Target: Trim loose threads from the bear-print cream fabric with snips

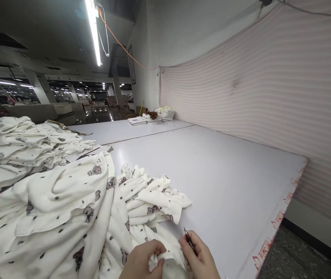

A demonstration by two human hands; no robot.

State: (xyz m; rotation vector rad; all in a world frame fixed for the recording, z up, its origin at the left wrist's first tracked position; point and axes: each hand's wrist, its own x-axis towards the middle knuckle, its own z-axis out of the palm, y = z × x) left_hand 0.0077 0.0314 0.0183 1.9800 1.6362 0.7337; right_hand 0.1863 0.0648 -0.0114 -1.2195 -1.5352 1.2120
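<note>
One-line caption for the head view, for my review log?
Left hand pinches white bear-print fabric while right hand holds small dark snips over a pale grey table.

A long white table (211,170) runs away toward the far end of a big workroom, made of boards set end to end, its right edge worn and marked with red. Along the right side hangs a pink striped cloth (270,97), sagging from a cord against a plain grey wall (182,31). A fluorescent tube (93,31) glows on the dark ceiling, with an orange cable (119,40) running beside it. Square pillars (40,89) stand at the back over a shiny floor. Small stacks of folded cloth (162,114) lie at the table's far end. The floor at lower right is dark and speckled.
</note>
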